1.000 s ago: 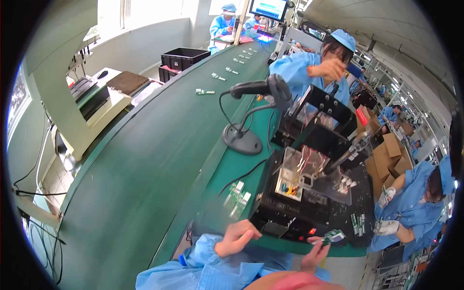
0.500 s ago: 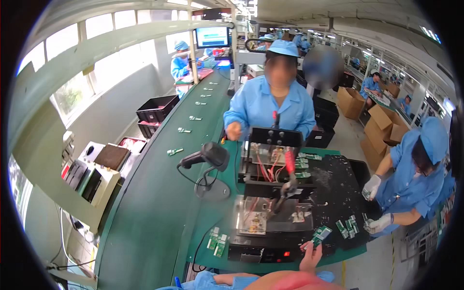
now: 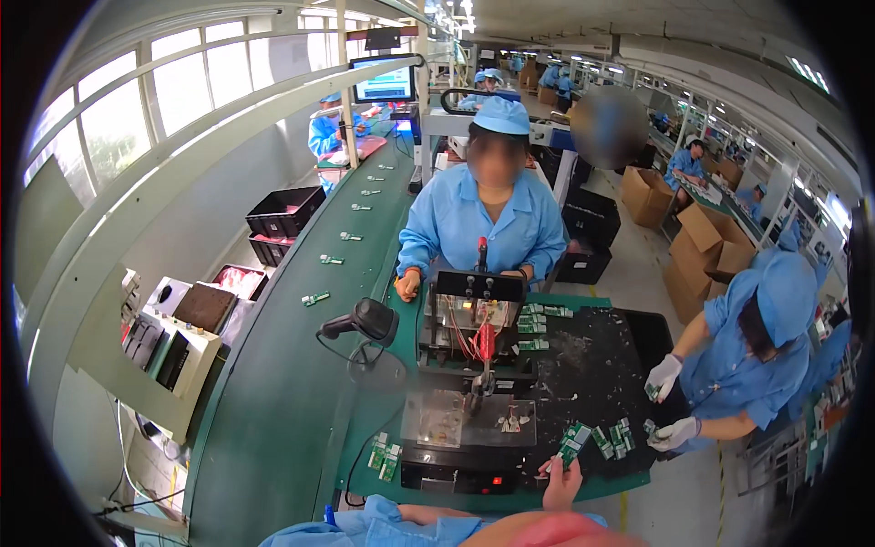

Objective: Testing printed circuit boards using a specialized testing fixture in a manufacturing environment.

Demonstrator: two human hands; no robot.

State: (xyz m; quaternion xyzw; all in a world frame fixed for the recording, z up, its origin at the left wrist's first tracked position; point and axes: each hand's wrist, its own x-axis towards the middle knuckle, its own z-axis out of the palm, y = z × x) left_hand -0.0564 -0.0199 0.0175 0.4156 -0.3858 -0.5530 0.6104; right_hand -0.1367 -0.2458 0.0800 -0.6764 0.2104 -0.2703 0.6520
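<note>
My right hand (image 3: 561,483) is closed on the lower end of a green circuit board (image 3: 574,443), holding it above the near edge of the black mat. Just right of it lie several small green boards (image 3: 620,439). Left of it stands a black test fixture (image 3: 465,478) with a clear plate, a toggle clamp with a red handle (image 3: 486,342) and a small red light on its front. Of my left arm, only a strip of skin (image 3: 433,515) shows beyond a blue sleeve at the lower edge; the fingers are hidden.
A barcode scanner (image 3: 363,326) stands on the green bench, with two boards (image 3: 385,459) left of the fixture. A conveyor (image 3: 273,383) carries several boards. One co-worker (image 3: 488,214) faces me behind a second fixture; another (image 3: 756,337) handles parts in white gloves at right.
My view has shifted, so the bench and fixtures sit further left. The board in my right hand is turned more upright. The facing co-worker's hand at the left is lower.
</note>
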